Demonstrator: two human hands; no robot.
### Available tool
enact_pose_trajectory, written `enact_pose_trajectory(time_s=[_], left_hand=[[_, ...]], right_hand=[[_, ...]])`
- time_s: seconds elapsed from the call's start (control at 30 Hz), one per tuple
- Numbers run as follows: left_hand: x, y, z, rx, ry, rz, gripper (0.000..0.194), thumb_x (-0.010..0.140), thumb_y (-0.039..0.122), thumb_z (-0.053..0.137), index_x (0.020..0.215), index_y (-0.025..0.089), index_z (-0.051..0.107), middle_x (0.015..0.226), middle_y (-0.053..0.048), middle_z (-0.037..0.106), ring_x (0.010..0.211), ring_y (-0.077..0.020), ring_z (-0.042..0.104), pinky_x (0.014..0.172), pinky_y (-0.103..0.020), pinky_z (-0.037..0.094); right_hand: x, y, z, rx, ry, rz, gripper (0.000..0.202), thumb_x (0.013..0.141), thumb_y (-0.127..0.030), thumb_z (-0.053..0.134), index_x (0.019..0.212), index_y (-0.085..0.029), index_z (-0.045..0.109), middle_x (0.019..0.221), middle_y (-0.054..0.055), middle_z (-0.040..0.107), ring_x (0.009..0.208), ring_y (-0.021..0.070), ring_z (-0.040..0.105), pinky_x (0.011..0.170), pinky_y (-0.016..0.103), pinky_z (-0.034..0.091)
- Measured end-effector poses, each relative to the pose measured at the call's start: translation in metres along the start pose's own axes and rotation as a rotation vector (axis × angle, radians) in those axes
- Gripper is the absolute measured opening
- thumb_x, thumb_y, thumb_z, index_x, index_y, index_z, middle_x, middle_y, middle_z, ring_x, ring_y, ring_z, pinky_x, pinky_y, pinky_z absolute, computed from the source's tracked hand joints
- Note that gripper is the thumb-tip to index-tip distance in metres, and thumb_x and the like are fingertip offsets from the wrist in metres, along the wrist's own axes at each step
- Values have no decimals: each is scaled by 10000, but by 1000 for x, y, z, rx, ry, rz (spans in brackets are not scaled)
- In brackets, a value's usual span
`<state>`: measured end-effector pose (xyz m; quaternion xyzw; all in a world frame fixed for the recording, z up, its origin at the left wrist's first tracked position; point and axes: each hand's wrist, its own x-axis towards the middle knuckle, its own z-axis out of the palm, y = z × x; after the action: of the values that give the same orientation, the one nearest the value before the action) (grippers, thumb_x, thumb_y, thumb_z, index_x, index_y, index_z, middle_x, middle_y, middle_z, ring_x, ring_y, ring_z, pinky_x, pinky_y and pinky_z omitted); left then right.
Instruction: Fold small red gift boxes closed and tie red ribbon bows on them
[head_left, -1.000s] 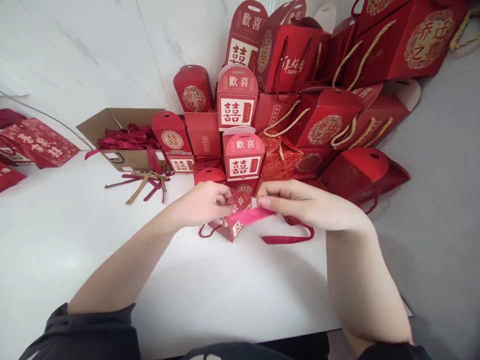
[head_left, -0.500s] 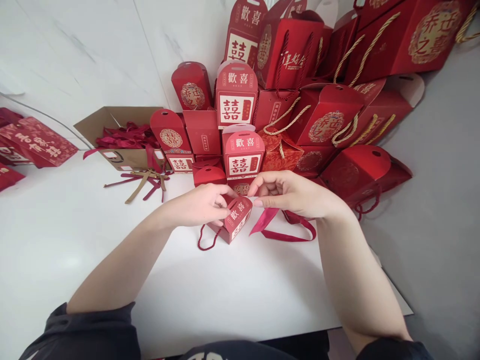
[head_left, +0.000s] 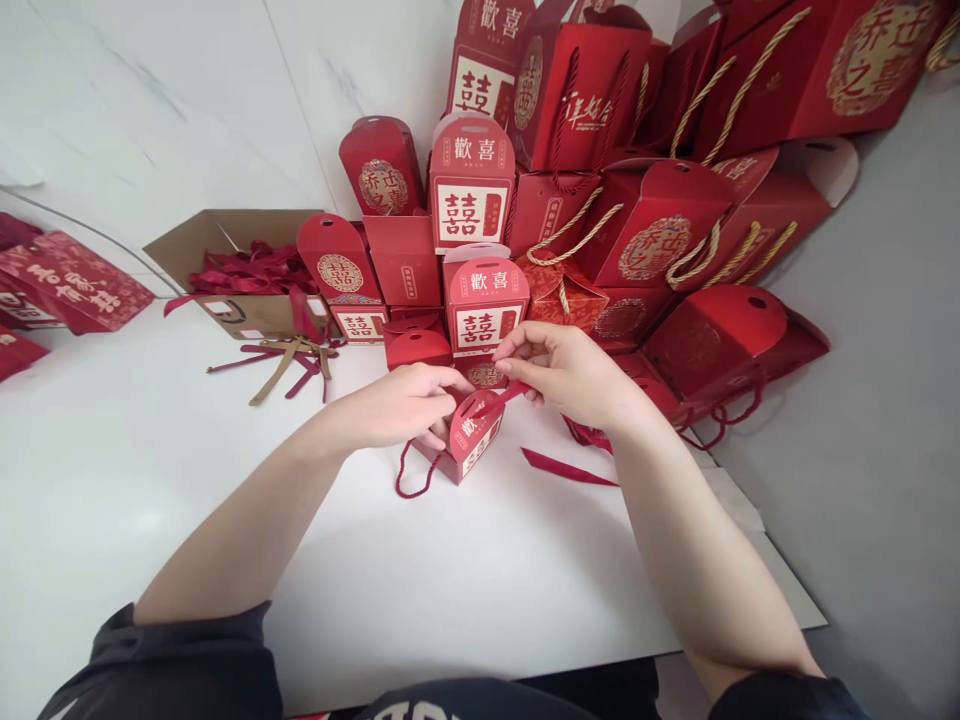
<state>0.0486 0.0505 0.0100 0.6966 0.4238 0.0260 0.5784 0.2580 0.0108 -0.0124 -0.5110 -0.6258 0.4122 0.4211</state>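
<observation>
A small red gift box (head_left: 474,455) with white lettering stands on the white table, a dark red cord handle (head_left: 414,488) hanging from its left side. My left hand (head_left: 420,405) is closed around the box's upper left part, some fingertips hidden behind its flap. My right hand (head_left: 544,368), to the right above the box, pinches a crimson ribbon (head_left: 511,393) that runs to the top of the flap. Another stretch of crimson ribbon (head_left: 566,467) lies on the table below my right wrist.
Stacked red gift boxes (head_left: 652,235) fill the back and right. At the left back stands an open cardboard box (head_left: 262,314) of crimson ribbons, with loose ribbon strips (head_left: 289,362) before it. Red bags (head_left: 82,280) lie far left.
My right hand has moved slightly up and left and now pinches ribbon at the box's flap. The ribbon on the table has shifted and its loop has gone. My left hand stays at the box.
</observation>
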Motion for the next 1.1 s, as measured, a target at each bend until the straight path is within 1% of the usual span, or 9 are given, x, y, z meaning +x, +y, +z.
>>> enact_pose_trajectory(time_s=[0.13,0.3,0.5,0.57,0.7,0.9,1.1], left_hand=[[1,-1,0,24,-4,6,341,817,230,505,1135,201,624,1004,-58,737,916,-231,726,808,-353,606],[1,-2,0,41,-6,32,328,808,252,524,1108,201,643,999,-56,740,885,-225,729,791,-344,606],[2,-4,0,-3,-43,22,348,810,223,520,1144,193,613,964,-66,750,899,-236,733,809,-352,602],[2,-4,0,-7,-50,21,344,817,219,514,1145,192,610,971,-69,750,898,-237,735,818,-355,601],[3,-5,-1,4,-50,25,340,816,215,515,1140,196,617,979,-64,750,893,-239,737,812,-355,602],[2,-4,-1,-3,-48,26,351,810,236,540,1147,192,623,993,-74,750,901,-240,734,793,-342,603],[2,-4,0,15,-48,29,341,812,250,532,1135,206,631,1006,-62,747,892,-228,734,776,-324,599]], right_hand=[[1,0,-1,3,28,-9,77,841,-255,621,871,-187,601,749,-23,583,493,67,514,454,203,457],[3,2,1,-60,67,1,103,845,-292,618,878,-196,602,704,-23,570,493,80,516,461,212,456],[3,1,2,1,104,-55,106,846,-288,621,889,-194,597,788,-13,588,505,68,514,479,215,477],[2,0,2,-17,96,-42,99,846,-282,619,887,-194,599,768,-18,583,494,67,508,476,217,466],[2,0,3,-41,37,-26,91,845,-274,617,880,-191,602,725,-27,579,479,69,502,464,217,432],[0,-2,0,35,-25,-10,110,842,-282,630,881,-182,605,736,-22,588,489,66,493,460,214,441],[3,3,0,4,5,-10,105,837,-284,629,871,-187,606,728,-22,582,488,71,501,457,217,446]])
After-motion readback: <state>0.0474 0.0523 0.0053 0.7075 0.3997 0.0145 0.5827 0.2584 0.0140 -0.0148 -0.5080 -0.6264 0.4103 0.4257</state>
